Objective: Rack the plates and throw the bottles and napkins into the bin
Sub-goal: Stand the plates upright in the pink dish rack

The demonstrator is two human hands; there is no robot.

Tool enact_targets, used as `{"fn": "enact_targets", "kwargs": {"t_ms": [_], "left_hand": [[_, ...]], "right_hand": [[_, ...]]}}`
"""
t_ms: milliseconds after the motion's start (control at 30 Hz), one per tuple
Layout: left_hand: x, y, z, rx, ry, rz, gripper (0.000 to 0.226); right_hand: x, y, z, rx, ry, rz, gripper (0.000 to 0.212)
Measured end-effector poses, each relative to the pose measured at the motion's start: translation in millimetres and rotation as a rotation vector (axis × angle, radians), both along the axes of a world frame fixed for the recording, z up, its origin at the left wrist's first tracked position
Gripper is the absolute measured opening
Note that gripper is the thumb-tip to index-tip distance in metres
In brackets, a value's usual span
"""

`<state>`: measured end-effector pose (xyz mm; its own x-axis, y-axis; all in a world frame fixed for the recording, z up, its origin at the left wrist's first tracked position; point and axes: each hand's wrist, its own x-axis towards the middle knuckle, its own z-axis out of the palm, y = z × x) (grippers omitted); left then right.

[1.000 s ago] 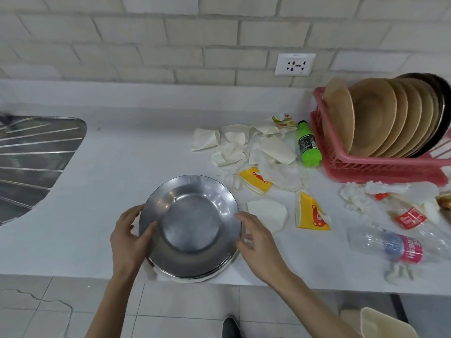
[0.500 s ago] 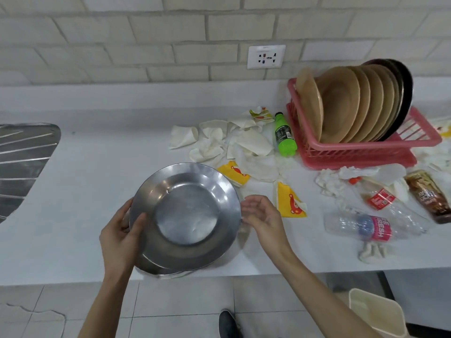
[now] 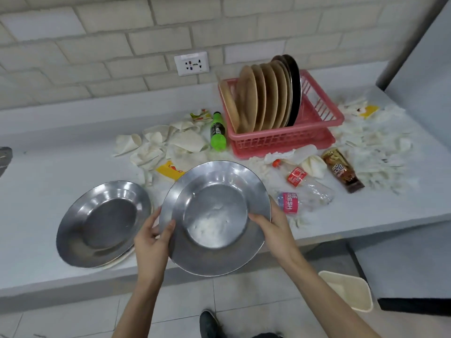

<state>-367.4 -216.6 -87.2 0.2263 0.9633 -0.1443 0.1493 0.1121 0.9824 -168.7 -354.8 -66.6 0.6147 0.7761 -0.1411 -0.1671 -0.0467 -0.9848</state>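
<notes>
Left of the left hand (image 3: 152, 240), a second steel plate (image 3: 102, 223) lay uncovered on the surface (image 3: 48, 167), because the top steel plate (image 3: 214, 215) had just been lifted off it. Both hands clamped that plate's rim, the right hand (image 3: 275, 230) on its other side, holding it tilted past the surface's front edge. Beyond the right hand, bottles (image 3: 305, 198) and napkins (image 3: 375, 142) littered the way to the rack (image 3: 280, 142), whose right end looked free.
</notes>
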Motion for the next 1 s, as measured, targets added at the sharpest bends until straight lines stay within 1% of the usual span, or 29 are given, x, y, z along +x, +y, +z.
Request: {"fn": "enact_targets", "kwargs": {"t_ms": [100,267,433,500,633,833,1000], "left_hand": [[26,-36,-2,-0.028,0.021,-0.014,0.043],[65,-88,-9,-0.059,0.034,-0.047,0.042],[96,-117,-13,-0.089,0.036,-0.094,0.04],[106,-120,-11,-0.081,0.04,-0.115,0.042],[126,-120,-7,-0.061,0.062,-0.165,0.043],[155,-104,-11,-0.034,0.101,-0.226,0.052],[184,-82,-6,-0.014,0.1,-0.348,0.045]], "right_hand": [[24,-41,1,-0.009,-0.056,-0.015,0.05],[57,-97,7,-0.035,-0.14,-0.03,0.054],[85,-129,19,-0.01,-0.22,-0.027,0.071],[93,-135,26,-0.016,-0.257,-0.024,0.076],[108,-140,28,-0.035,-0.301,-0.07,0.07],[132,-130,38,-0.022,-0.316,-0.103,0.073],[161,-104,59,0.001,-0.383,-0.118,0.074]]}}
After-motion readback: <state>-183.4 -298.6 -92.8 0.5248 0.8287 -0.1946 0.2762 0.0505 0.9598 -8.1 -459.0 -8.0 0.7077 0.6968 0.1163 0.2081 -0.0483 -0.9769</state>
